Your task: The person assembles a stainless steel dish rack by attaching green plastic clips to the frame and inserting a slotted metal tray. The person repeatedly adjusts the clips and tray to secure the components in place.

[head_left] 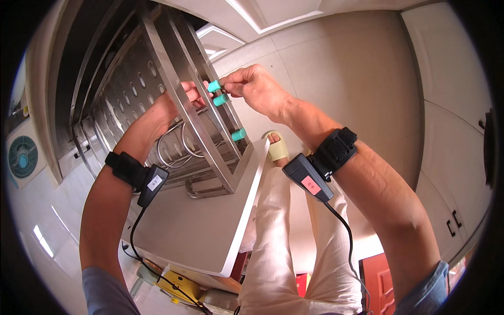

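Metal rack stands on the grey countertop, tilted in view, perforated back panel and slanted bars; all places below are given relative to the rack

Right hand at the rack's front upper bars, thumb and forefinger pinched on the top teal cap. Second teal cap just below it on the same front side, third teal cap lower down near the rack's front bottom corner, untouched

Left hand reaches behind the front bar, fingers wrapped round a bar or rod inside the rack; the grip is partly hidden by the bar, so it looks clenched, but can't tell exactly on what

Black wrist devices on both forearms, cables hang down off them. Wire loops sit in the lower part of the rack. Below the counter edge: light trousers, a foot in a sandal

Risks, as judgement: cap is small and held by fingertips only, so a slip could drop it past the counter edge to the floor. Rack sits close to that edge, and a hard pull on it could tip it or slide it off. The left wrist's dangling cable could snag on the bar ends or the counter corner
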Available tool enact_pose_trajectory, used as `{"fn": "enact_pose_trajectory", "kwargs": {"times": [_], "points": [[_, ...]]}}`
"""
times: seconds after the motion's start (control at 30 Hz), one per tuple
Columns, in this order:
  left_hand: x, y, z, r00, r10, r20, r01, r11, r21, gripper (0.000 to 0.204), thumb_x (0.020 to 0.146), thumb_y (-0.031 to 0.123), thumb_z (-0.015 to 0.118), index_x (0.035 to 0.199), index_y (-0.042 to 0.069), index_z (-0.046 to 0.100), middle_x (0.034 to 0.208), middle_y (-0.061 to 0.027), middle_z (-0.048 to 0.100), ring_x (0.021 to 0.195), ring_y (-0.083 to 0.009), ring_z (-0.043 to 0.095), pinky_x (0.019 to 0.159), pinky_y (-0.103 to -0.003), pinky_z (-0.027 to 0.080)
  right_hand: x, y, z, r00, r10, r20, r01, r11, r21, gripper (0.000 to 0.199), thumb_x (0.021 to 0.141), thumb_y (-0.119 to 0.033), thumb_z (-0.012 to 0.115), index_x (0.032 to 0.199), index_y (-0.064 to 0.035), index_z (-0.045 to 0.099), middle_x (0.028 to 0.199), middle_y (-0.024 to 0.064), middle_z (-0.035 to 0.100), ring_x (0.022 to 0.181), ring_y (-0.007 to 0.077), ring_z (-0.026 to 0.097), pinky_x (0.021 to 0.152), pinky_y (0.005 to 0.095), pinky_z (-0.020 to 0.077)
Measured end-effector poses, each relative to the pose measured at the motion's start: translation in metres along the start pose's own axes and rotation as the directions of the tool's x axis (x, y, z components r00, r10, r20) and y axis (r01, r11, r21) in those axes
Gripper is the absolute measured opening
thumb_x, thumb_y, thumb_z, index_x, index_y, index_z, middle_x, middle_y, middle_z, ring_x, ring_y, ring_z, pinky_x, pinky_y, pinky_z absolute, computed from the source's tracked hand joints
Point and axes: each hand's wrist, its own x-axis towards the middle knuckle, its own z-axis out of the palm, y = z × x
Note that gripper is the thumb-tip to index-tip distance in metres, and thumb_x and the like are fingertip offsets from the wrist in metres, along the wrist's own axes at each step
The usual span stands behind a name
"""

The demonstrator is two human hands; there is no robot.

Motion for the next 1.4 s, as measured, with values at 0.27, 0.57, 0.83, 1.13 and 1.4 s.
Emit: {"fn": "enact_pose_trajectory", "kwargs": {"times": [0.27,0.57,0.83,1.13,1.4], "points": [[0.001,0.023,0.018,0.996,-0.068,-0.053,0.072,0.995,0.072,0.028,0.091,0.024,0.054,0.105,0.001,0.059,0.088,-0.0041,0.065,0.074,-0.0053,0.054,0.064,-0.018,0.042,-0.003,-0.002,0.001,0.995,-0.097,-0.016,0.092,0.976,-0.199,0.016,0.078,-0.002,0.054,0.087,-0.0005,0.067,0.067,0.0155,0.058,0.067,0.0205,0.058,0.066,0.0322,0.0461],[0.001,0.021,0.02,1.0,0.001,-0.026,0.002,0.995,0.104,0.021,0.091,0.024,0.053,0.093,0.005,0.061,0.081,0.0006,0.064,0.062,-0.0022,0.044,0.054,-0.017,0.033,-0.011,-0.01,0.002,0.981,-0.192,-0.014,0.173,0.912,-0.373,0.023,0.075,0.001,0.053,0.09,-0.0053,0.068,0.08,0.0212,0.062,0.072,0.0334,0.058,0.068,0.0339,0.0472],[0.003,0.02,0.016,0.998,-0.034,-0.056,0.042,0.987,0.153,0.017,0.09,0.021,0.054,0.084,0.006,0.06,0.078,0.0005,0.063,0.06,-0.0025,0.044,0.051,-0.017,0.033,-0.01,-0.003,0.004,0.99,-0.109,-0.088,0.1,0.99,-0.097,0.015,0.079,-0.004,0.059,0.09,-0.0037,0.069,0.078,0.014,0.066,0.072,0.019,0.061,0.069,0.0317,0.0475],[0.004,0.016,0.012,0.999,0.012,-0.045,-0.009,0.997,0.075,0.021,0.088,0.022,0.059,0.08,0.003,0.061,0.066,0.0021,0.055,0.055,-0.0034,0.045,0.047,-0.017,0.033,0.004,0.004,0.002,0.998,-0.031,-0.057,0.039,0.987,0.156,0.006,0.075,-0.006,0.068,0.079,-0.0039,0.072,0.068,0.0078,0.065,0.063,0.0123,0.057,0.062,0.0285,0.0477],[0.005,0.019,0.01,1.0,-0.025,0.0,0.025,0.998,0.061,0.021,0.086,0.022,0.062,0.086,0.001,0.063,0.067,0.0035,0.054,0.059,-0.0024,0.043,0.05,-0.017,0.033,0.004,0.0,0.002,0.999,-0.03,-0.035,0.034,0.991,0.13,0.009,0.074,-0.002,0.065,0.08,-0.0032,0.071,0.07,0.0084,0.066,0.066,0.0141,0.059,0.065,0.0281,0.0487]]}}
